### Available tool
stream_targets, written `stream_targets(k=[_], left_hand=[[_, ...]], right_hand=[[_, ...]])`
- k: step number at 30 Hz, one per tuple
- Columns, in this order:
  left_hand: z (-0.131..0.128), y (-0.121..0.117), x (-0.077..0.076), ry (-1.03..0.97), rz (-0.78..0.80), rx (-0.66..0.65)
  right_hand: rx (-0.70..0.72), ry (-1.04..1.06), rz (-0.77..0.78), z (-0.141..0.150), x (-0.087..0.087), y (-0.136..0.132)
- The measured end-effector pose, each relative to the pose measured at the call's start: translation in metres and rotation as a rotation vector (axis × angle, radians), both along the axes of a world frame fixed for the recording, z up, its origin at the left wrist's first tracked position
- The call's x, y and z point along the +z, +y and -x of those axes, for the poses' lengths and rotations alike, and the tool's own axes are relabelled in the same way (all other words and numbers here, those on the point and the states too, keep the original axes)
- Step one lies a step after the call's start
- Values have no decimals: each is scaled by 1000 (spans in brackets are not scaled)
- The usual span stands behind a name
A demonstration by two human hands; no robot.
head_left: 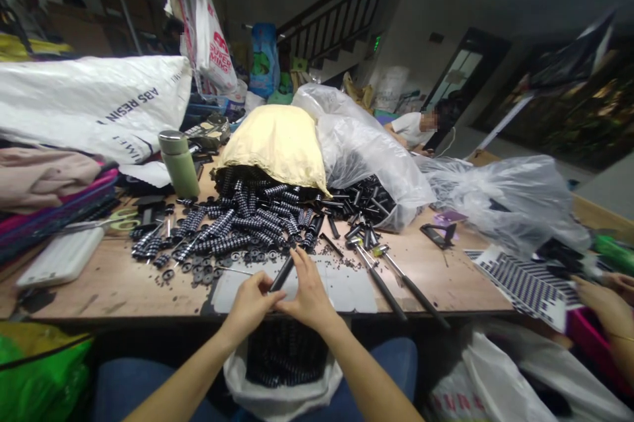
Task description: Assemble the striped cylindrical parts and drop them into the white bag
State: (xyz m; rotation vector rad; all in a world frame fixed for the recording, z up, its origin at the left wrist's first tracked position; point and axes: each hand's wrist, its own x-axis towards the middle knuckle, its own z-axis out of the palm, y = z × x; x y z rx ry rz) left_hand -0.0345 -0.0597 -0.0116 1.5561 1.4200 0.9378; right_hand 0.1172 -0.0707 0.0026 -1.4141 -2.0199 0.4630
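A slim black tube (pixel 282 273) lies slanted between my hands, low over a grey mat (pixel 347 286) at the table's front edge. My left hand (pixel 255 303) pinches its near end between thumb and fingers. Along its other side, my right hand (pixel 308 290) has its fingertips at the far end and its thumb by the near end. Beyond them spreads a heap of black ribbed rollers (pixel 247 224) with pale bands, spilling from a yellow sack (pixel 272 144). Small black discs (pixel 203 270) lie left of the mat, and tiny dark bits are scattered on its right.
Two black-handled tools (pixel 379 286) lie to the right. A clear plastic bag (pixel 366 144) holds more black tubes. On the left stand a green flask (pixel 179 164) and a white box (pixel 64 253). An open white sack (pixel 282 402) sits below the edge. Another person's hand (pixel 604 300) works far right.
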Motion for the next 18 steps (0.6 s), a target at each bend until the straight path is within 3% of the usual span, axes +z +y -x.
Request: stream_targets(k=[5, 10, 13, 18], left_hand=[[-8, -7, -16, -64, 59, -60], [-4, -3, -9, -39, -23, -232], [1, 7, -7, 19, -66, -118], [-8, 11, -12, -205, 117, -16]], right_hand=[[-15, 9, 99, -5, -15, -1], [-135, 23, 39, -13, -27, 5], [-189, -19, 30, -15, -28, 7], [-110, -29, 97, -8, -25, 4]])
